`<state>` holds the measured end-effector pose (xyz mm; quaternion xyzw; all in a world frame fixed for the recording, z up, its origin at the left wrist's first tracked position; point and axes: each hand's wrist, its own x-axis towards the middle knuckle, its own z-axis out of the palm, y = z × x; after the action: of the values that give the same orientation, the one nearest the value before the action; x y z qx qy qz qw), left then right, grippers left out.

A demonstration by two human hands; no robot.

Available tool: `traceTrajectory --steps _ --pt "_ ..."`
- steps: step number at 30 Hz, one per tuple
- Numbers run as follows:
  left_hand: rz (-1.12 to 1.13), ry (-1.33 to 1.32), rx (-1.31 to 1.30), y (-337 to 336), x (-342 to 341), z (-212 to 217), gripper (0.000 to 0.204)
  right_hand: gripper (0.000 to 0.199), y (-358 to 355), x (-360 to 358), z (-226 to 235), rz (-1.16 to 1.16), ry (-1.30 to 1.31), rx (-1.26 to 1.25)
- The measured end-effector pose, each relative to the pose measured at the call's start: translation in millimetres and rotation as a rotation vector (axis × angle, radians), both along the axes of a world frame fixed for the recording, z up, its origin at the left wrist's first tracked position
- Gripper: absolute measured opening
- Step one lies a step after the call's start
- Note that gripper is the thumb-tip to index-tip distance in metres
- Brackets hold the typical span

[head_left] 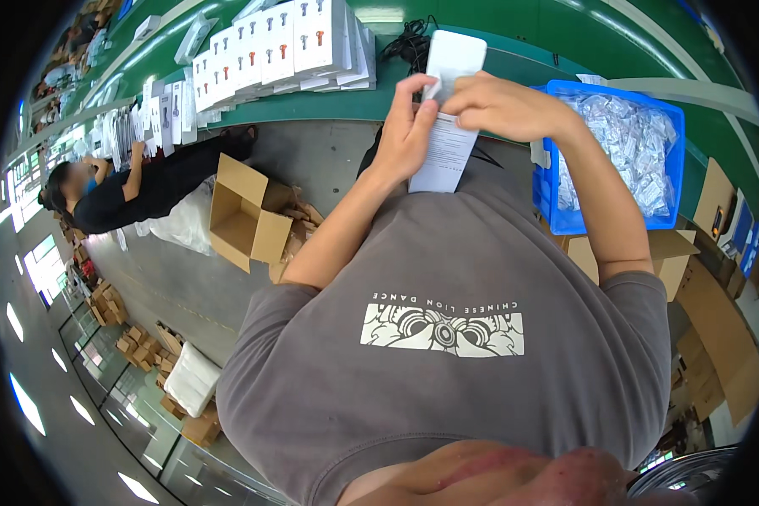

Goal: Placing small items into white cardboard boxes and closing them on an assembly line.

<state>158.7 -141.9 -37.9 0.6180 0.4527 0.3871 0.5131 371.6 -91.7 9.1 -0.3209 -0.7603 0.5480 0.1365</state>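
Observation:
A slim white box [444, 160] with small print on its face stands tilted in front of my chest. A plain white panel [456, 56] rises beyond it; whether this is its raised lid or a separate piece, I cannot tell. My left hand [410, 133] grips the box's left edge, thumb and forefinger near a small white flap. On the right side, the bent fingers of my right hand [511, 106] press together at the box's upper end. What lies between those fingertips is hidden.
Stacked white printed boxes [287, 46] line the green bench [514, 67] beside a black cable bundle [409, 46]. At right, a blue crate [609, 221] holds many clear plastic packets. An open cardboard carton [243, 215] sits at left, near another person [169, 190].

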Motion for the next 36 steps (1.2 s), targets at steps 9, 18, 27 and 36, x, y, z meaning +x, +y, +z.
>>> traceTrajectory --steps 9,18,27,36 --pt "-0.066 -0.083 -0.028 16.5 -33.0 -17.7 0.028 0.025 -49.4 -20.3 -31.1 -0.538 0.207 0.299" --pt "-0.180 -0.130 0.062 20.2 -39.0 -11.3 0.030 0.021 -1.0 -4.5 -17.8 -0.250 0.130 0.378" --pt "-0.166 0.005 0.036 15.6 -44.3 2.2 0.033 0.017 13.5 -38.3 -19.0 -0.578 0.268 0.231" --pt "-0.060 -0.174 -0.244 -0.1 -41.2 -11.0 0.064 0.018 -8.4 -51.2 -6.6 -0.518 0.225 -0.079"
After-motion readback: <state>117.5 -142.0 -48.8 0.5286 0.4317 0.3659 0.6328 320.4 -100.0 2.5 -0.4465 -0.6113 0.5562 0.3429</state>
